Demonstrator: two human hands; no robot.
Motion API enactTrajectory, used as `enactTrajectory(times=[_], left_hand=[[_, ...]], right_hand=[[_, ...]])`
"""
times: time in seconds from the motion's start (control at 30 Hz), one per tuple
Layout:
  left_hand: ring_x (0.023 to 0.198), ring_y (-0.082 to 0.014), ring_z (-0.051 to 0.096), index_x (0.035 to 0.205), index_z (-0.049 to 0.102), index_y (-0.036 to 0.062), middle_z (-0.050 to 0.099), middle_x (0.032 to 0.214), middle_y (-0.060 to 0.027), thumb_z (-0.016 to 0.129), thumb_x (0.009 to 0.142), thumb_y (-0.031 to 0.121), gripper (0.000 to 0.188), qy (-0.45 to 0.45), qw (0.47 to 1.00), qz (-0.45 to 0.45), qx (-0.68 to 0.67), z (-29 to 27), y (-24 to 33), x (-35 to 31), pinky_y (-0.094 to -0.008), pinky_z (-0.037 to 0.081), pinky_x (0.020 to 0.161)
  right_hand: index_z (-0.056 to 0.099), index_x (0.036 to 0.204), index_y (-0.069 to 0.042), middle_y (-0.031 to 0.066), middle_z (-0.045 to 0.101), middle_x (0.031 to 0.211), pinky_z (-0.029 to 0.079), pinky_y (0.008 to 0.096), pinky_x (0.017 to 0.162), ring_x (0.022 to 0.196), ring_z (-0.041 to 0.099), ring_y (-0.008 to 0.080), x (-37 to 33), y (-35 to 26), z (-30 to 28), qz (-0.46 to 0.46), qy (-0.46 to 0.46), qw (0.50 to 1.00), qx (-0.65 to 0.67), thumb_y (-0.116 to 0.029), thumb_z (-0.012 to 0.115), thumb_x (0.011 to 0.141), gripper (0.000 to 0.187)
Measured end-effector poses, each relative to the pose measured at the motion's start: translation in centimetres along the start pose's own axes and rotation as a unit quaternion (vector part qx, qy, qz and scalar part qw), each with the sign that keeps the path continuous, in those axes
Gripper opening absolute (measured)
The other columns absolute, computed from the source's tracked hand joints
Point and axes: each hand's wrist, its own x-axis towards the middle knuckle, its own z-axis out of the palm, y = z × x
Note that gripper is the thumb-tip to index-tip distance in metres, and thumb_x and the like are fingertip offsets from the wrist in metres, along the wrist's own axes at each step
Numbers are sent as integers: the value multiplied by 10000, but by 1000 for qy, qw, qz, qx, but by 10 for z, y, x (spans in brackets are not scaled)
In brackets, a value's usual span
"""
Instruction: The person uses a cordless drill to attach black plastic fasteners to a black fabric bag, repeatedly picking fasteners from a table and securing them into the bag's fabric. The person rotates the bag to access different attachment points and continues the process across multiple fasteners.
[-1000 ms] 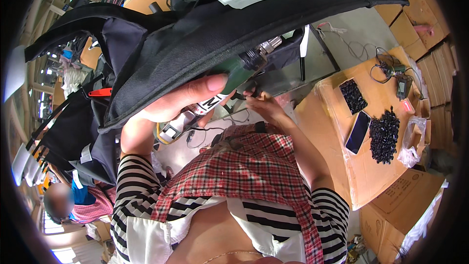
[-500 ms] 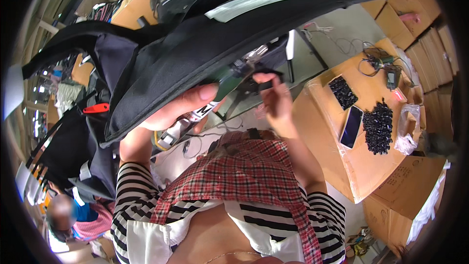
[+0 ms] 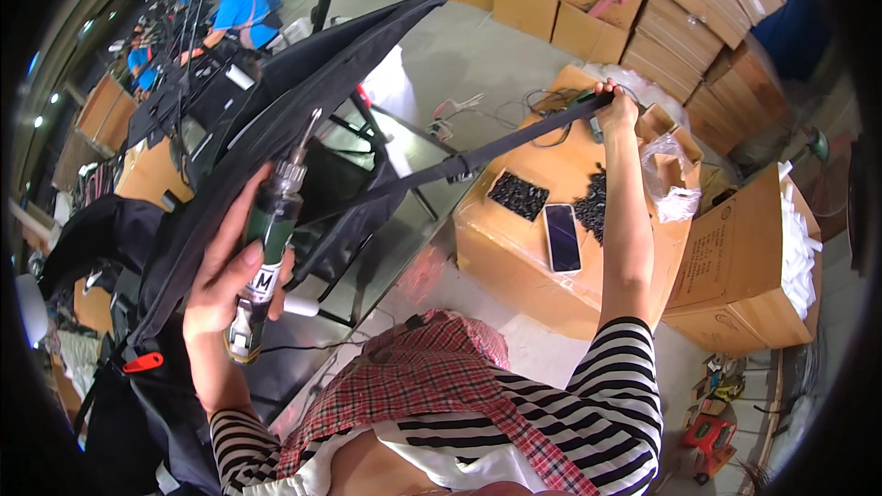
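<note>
My left hand [image 3: 225, 285] is closed round a dark green electric screwdriver [image 3: 276, 230], its bit pointing up and away. The screwdriver lies close against a large black fabric piece [image 3: 239, 161] with a stiff curved edge. My right arm reaches far out to the right, and my right hand [image 3: 617, 108] grips the end of a black webbing strap [image 3: 524, 140]. Pulled nearly straight, the strap runs back to the black fabric assembly and carries a small dark buckle or slider [image 3: 459, 163] partway along. Where it is fastened is hidden behind the screwdriver.
A cardboard-topped stand [image 3: 487, 230] on the right bears a phone [image 3: 562, 239], a pile of small black parts [image 3: 519, 196] and a plastic bag [image 3: 669, 174]. Beside it stands an open carton [image 3: 744, 266] with white pieces. Cartons [image 3: 588, 9] are stacked behind; co-workers [image 3: 243, 9] are at far left.
My right hand has swung out to the far right, drawing the strap taut. My left hand and the screwdriver have come left and into clearer view. The view has shifted.
</note>
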Motion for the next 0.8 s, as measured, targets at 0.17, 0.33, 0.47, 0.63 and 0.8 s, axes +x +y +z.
enactTrajectory(times=[0.17, 0.33, 0.47, 0.63, 0.8], left_hand=[[480, -181, 562, 1591, 186, 52, 592, 786, -157, 557, 962, 225, 750, -6, 1000, 5, 4, -1, 3, -2, -271, 467, 471], [475, -183, 563, 1597, 198, 83, 594, 792, -155, 579, 952, 220, 761, 18, 1000, -24, -1, 0, 6, -10, -275, 467, 476], [522, -172, 579, 1599, 186, 86, 593, 843, -142, 559, 992, 196, 721, -21, 999, -32, 6, -4, 8, -7, -275, 480, 504], [543, -152, 579, 1601, 188, 95, 595, 857, -127, 561, 1003, 207, 713, -24, 999, -30, 23, -9, 5, -6, -263, 491, 521], [546, -152, 581, 1603, 193, 111, 598, 855, -126, 577, 999, 229, 726, -13, 1000, -22, 0, -8, 1, -8, -262, 495, 518]], right_hand=[[622, 980, 29, 104, 659, 794, 635, 432, 835, 802, 701, 267, 47, -52, -8, -67, 79, 989, -106, -136, 435, 1057, 261], [611, 939, 2, 111, 676, 787, 590, 396, 703, 729, 678, 240, 100, -56, -24, -65, 93, 988, -104, -141, 450, 1047, 242], [470, 906, -18, 119, 561, 737, 546, 385, 589, 593, 570, 246, 104, -52, -13, -69, 16, 994, -81, 6, 337, 982, 155], [672, 960, -11, 25, 568, 703, 445, 279, 546, 586, 534, 168, 38, -25, 30, -145, -61, 947, -281, -209, 495, 1028, 274], [744, 967, -34, 200, 723, 837, 536, 386, 608, 667, 712, 275, -234, 104, 128, -381, -272, 703, -535, -186, 616, 970, 199]])
